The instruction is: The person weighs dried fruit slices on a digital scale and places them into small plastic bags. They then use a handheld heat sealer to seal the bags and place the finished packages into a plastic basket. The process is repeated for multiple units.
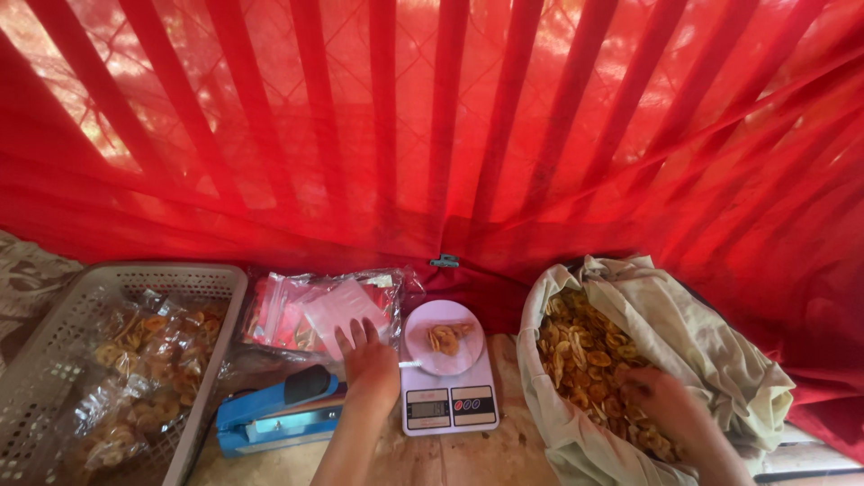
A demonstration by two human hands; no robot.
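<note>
From the head view, the left hand (367, 358) lies flat on a stack of clear plastic bags (317, 310), its fingers (356, 333) spread a little apart and holding nothing. The bags lie behind a blue bag sealer (279, 416) on the table (468, 459). The right hand (661, 400) is down in a big cloth sack (711, 360) full of yellow banana chips (580, 346); I cannot tell if its fingers are closed. Between the hands stands a small white kitchen scale (447, 378) with a few chips (445, 337) on its round plate. At the left, a grey plastic basket (54, 360) holds filled clear chip packets (148, 360). A red curtain (432, 126) hangs behind everything.
</note>
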